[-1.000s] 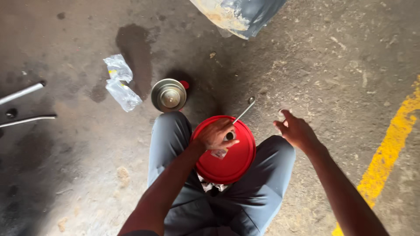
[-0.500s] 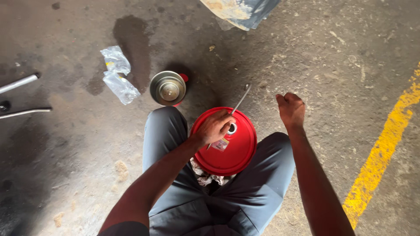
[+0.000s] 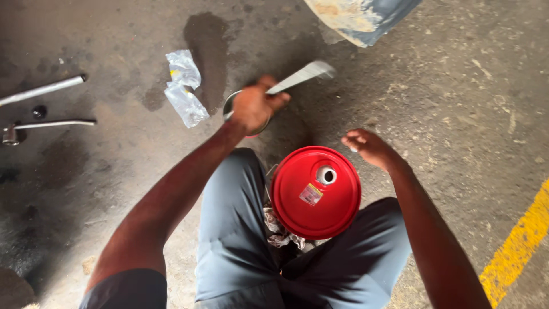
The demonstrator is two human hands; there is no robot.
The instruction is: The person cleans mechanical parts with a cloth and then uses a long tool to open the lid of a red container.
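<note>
Taking the red bucket lid [image 3: 316,193] between the person's knees as the landmark: far off to its upper left, two long metal bars [image 3: 43,90] lie on the concrete floor [image 3: 457,103], with a small dark round piece between them. Nearer the lid, still up and to the left, a crumpled clear plastic bag [image 3: 184,88] lies beside a dark stain.

Just above and left of the lid, the left hand [image 3: 251,106] is clamped around the lower end of a flat metal tool [image 3: 302,76], whose blurred blade slants up and to the right. Under that hand sits a small round metal tin [image 3: 231,106], mostly hidden by the fingers.

The lid itself has a small round opening near its upper right part and a little label near its middle; a stained rag [image 3: 278,232] shows below its left edge.

Just above and right of the lid, the right hand [image 3: 366,146] hovers with fingers loosely curled and apart, holding nothing. Far to the lower right runs a yellow painted line [image 3: 517,246]. A pale, worn object [image 3: 360,17] juts in at the top edge.
</note>
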